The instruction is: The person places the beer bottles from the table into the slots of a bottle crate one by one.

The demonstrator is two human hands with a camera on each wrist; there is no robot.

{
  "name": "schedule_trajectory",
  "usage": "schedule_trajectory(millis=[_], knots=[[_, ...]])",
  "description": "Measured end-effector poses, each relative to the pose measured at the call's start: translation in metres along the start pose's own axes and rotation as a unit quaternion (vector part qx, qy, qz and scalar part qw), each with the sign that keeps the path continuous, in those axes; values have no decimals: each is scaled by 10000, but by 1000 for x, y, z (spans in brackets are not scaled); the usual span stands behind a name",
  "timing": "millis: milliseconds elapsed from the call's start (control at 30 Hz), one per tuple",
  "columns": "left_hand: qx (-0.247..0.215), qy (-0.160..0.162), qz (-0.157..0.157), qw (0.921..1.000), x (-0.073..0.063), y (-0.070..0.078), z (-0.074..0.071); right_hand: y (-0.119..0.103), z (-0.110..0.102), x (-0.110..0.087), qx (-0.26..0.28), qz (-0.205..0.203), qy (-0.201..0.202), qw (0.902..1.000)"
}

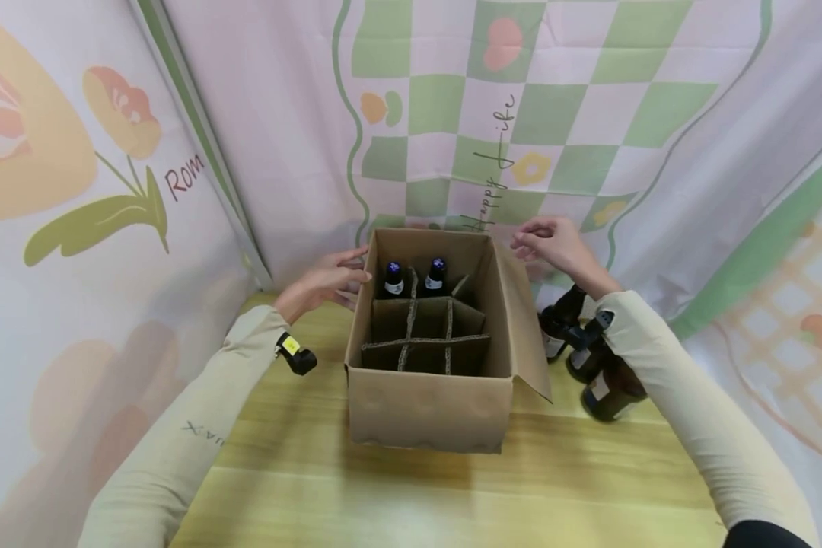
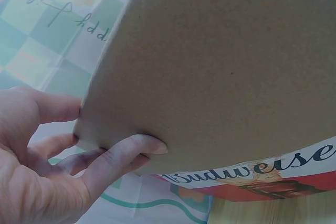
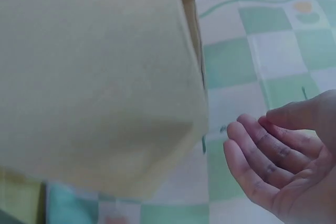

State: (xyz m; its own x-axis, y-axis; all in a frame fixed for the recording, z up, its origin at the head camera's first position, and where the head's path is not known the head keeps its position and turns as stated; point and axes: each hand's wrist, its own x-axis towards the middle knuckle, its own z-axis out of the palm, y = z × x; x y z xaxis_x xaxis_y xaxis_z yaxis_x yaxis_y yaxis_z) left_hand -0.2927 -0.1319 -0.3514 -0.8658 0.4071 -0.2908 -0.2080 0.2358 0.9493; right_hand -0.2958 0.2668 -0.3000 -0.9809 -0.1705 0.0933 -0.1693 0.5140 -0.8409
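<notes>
A cardboard box (image 1: pixel 428 411) stands open at the top on the table, with cardboard dividers (image 1: pixel 425 341) inside. Two dark bottles (image 1: pixel 435 275) stand upright in its far compartments, with blue caps and white neck labels. At the box's far left corner, my left hand (image 1: pixel 325 281) grips the edge of a side flap (image 2: pixel 210 77), thumb on its face and fingers around the edge. My right hand (image 1: pixel 551 242) hovers past the far right corner, fingers loosely bent and holding nothing. Beside it, the right flap (image 1: pixel 524 327) hangs outward from the box.
Several brown bottles (image 1: pixel 610 392) stand on the wooden table (image 1: pixel 281 457) right of the box, partly hidden by my right forearm. Printed curtains (image 1: pixel 438 114) close off the back and sides. Budweiser lettering (image 2: pixel 252 169) shows low on the box's left side.
</notes>
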Motion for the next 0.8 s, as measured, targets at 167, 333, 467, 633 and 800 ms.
schedule_trajectory(millis=[167, 333, 467, 633, 800], knots=[[11, -29, 3, 10000, 1, -2, 0, 21, -9, -13, -679, -62, 428, 9968], [31, -59, 35, 10000, 2, -2, 1, 40, -13, -28, -1244, -71, 708, 9897], [18, -87, 1, 10000, 3, -3, 1, 49, -14, -36, -1409, -116, 882, 9860], [35, -69, 4, 10000, 5, -3, 0, 58, -14, -40, -1469, -221, 1089, 9829], [68, -56, 17, 10000, 4, -3, 0, 70, -11, -43, -1525, -255, 1557, 9756]])
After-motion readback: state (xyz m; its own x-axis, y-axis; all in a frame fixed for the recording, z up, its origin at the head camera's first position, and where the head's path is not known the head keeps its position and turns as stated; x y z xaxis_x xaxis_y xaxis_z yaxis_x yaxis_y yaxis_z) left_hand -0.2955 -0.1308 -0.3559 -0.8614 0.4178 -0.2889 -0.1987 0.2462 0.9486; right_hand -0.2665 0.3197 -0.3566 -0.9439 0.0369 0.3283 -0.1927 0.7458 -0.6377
